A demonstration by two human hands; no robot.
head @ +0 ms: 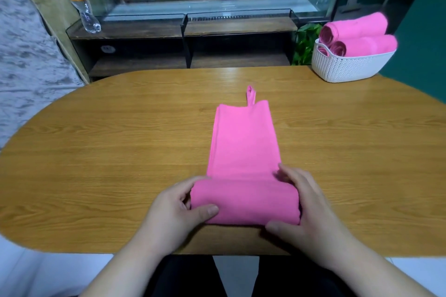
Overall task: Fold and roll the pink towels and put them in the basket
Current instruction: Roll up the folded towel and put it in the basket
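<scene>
A pink towel (243, 142) lies folded into a long strip on the wooden table (120, 152), its hanging loop pointing away from me. The near end is rolled up into a thick roll. My left hand (176, 210) grips the roll's left end, thumb on top and fingers curled behind it. My right hand (304, 207) grips the right end the same way. A white woven basket (347, 65) stands at the table's far right corner and holds three rolled pink towels (359, 36).
A clear plastic bottle (79, 0) leans on a dark shelf behind the table at the far left. A green plant (305, 43) sits left of the basket. A glass display case runs along the back.
</scene>
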